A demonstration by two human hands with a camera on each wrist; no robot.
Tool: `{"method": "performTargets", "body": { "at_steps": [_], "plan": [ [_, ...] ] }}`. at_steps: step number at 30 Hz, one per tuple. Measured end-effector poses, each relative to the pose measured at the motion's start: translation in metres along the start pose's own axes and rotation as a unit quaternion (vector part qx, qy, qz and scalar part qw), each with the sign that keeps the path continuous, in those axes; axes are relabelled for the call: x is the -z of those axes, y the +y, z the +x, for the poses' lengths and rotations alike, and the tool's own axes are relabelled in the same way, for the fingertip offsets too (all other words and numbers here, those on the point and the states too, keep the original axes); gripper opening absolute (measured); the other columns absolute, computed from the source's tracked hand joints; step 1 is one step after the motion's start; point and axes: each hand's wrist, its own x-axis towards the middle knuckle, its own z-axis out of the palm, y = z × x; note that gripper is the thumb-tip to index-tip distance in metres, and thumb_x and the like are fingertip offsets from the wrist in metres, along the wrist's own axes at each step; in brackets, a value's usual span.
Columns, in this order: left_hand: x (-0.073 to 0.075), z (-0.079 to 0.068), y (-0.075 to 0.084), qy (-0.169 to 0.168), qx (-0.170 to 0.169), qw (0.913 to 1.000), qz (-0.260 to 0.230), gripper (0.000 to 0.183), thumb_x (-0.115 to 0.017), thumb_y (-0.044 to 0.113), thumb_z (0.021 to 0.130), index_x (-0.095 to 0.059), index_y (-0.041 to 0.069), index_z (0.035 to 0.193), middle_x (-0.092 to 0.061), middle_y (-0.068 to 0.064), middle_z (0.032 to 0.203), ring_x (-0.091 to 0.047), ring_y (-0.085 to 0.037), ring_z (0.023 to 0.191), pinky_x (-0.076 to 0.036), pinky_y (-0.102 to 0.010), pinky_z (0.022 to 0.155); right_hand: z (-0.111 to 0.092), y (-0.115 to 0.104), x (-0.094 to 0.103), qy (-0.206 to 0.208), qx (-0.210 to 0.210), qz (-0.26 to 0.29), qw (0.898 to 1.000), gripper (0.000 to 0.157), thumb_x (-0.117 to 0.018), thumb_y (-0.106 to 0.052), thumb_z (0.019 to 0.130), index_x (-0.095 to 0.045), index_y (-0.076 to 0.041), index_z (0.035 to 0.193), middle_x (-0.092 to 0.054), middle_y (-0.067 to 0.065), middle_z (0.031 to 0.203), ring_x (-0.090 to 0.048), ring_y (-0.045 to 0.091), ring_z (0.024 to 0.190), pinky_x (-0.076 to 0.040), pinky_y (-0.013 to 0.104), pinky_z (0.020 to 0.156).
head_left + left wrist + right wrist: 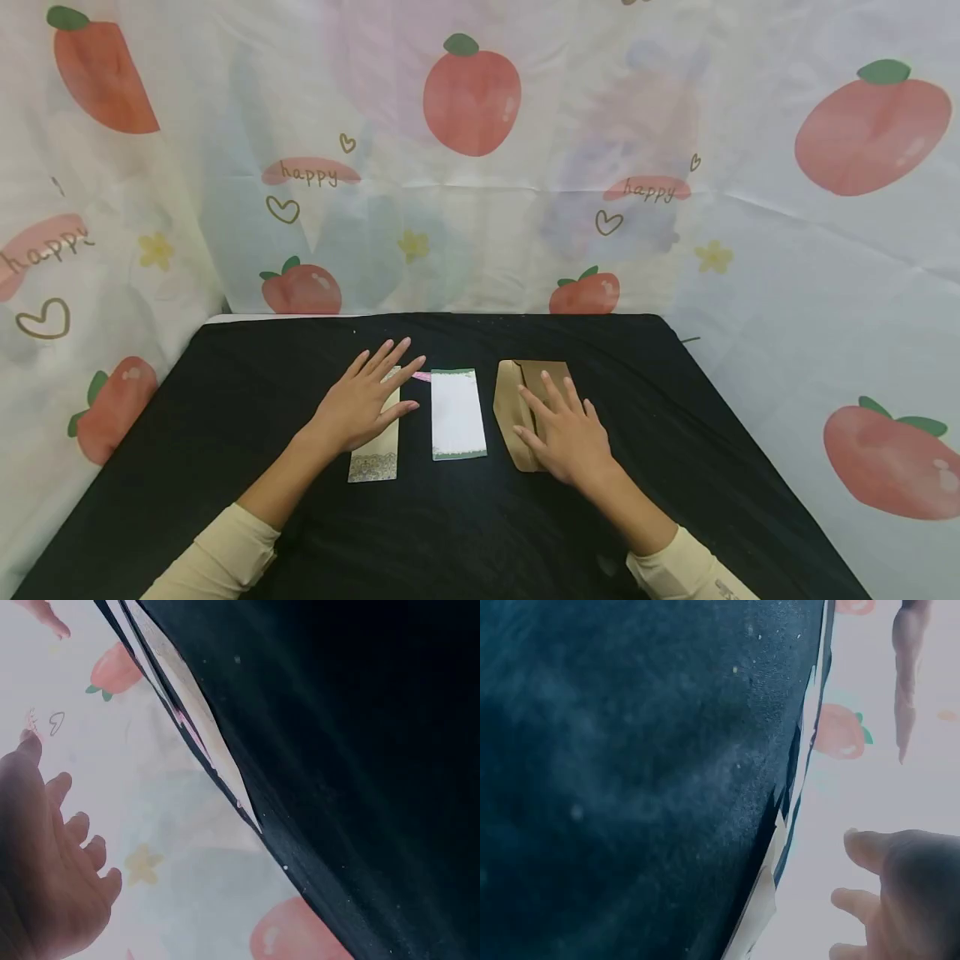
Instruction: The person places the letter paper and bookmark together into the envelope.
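My left hand (365, 407), fingers spread, hovers over a cream paper strip with a lace-pattern end (373, 468) and hides part of it. To the right of that strip lies a white notepaper sheet with green borders (458, 415). A bit of something pink (422, 377) shows between the two. My right hand (567, 433) is held above a brown kraft envelope (513, 408), its fingers spread and holding nothing. In the left wrist view the left hand (56, 855) is raised off the table. The right wrist view shows the right hand (900, 892) apart from the envelope (756, 913).
A black cloth (480, 533) covers the table. Behind and at both sides hangs a pale curtain (480, 225) printed with red fruit, hearts and the word happy. The table's far edge meets this curtain.
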Motion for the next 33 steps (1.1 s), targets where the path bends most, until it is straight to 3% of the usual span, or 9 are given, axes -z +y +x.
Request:
{"method": "performTargets", "body": {
  "at_steps": [6,16,33],
  "plan": [
    [0.005,0.003,0.005,-0.021,0.008,0.9996,-0.019,0.072,-0.053,0.054,0.104,-0.032,0.020,0.164,-0.014,-0.010,0.171,-0.010,-0.030,0.156,-0.009,-0.053,0.123,-0.001,-0.002,-0.001,-0.035,-0.020,0.009,0.999,0.064,-0.058,-0.051,0.103,-0.045,-0.023,0.159,-0.025,0.017,0.167,-0.019,0.047,0.151,-0.026,0.068,0.113],
    [0.013,0.023,0.022,-0.031,0.002,0.9988,-0.037,0.070,-0.050,0.054,0.106,-0.032,0.020,0.164,-0.014,-0.010,0.171,-0.012,-0.029,0.156,-0.010,-0.053,0.123,-0.003,-0.006,-0.002,-0.054,-0.028,0.022,0.998,0.063,-0.060,-0.048,0.103,-0.044,-0.023,0.159,-0.026,0.019,0.167,-0.021,0.050,0.150,-0.028,0.069,0.111],
    [-0.004,0.058,0.048,-0.087,0.017,0.9890,-0.119,0.066,-0.042,0.055,0.108,-0.032,0.021,0.164,-0.015,-0.008,0.171,-0.015,-0.028,0.156,-0.012,-0.051,0.123,0.002,-0.004,0.000,-0.093,-0.051,0.037,0.994,0.066,-0.057,-0.051,0.104,-0.040,-0.023,0.161,-0.025,0.023,0.166,-0.023,0.054,0.147,-0.032,0.071,0.108]
  ]
}}
